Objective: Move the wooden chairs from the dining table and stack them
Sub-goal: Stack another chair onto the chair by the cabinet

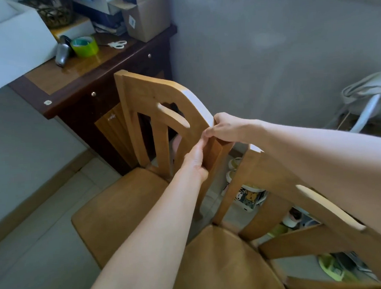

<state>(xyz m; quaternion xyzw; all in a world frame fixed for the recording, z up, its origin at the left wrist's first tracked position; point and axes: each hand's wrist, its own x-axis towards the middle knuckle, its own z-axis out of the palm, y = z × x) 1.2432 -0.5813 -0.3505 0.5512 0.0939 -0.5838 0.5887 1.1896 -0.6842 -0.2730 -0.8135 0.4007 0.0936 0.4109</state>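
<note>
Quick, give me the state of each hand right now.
Left hand: closed on the right side post of the far wooden chair's backrest.
Right hand: closed on the top corner of the same backrest, just above the left hand.

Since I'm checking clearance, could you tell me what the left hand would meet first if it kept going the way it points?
The left hand already grips the chair by its backrest post, so the chair comes first.

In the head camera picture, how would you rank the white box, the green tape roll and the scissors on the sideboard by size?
Largest to smallest:
1. white box
2. green tape roll
3. scissors
The scissors are small and partly blurred, so the last two are close.
</note>
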